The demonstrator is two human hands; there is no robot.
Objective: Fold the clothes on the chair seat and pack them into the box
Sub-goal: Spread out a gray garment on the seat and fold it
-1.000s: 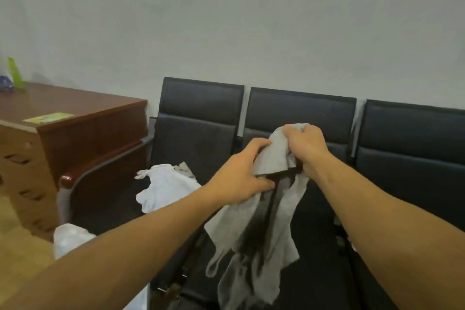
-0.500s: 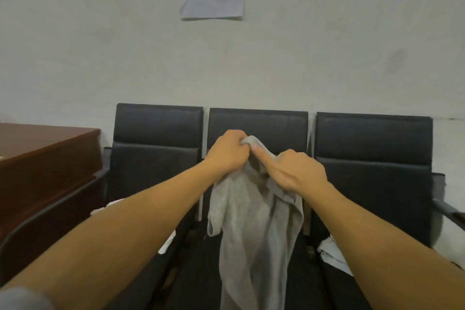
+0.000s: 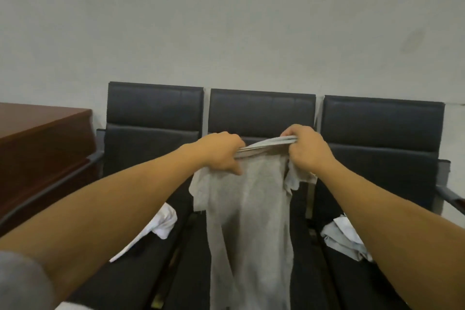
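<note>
The left hand (image 3: 221,152) and right hand (image 3: 305,150), both fisted on the top edge of the grey shirt (image 3: 247,221), stretch it taut between them so it hangs straight below, probably for folding; no box visible

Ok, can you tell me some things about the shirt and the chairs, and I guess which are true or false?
1. Both hands hold the grey shirt up in the air. True: the left hand and right hand grip its top edge.
2. There are five black chairs. False: three show.
3. White clothes lie on the left chair seat. True.
4. The right chair seat is bare. False: a pale bundle of clothes lies there.
5. The shirt is folded flat. False: it hangs loose.
</note>
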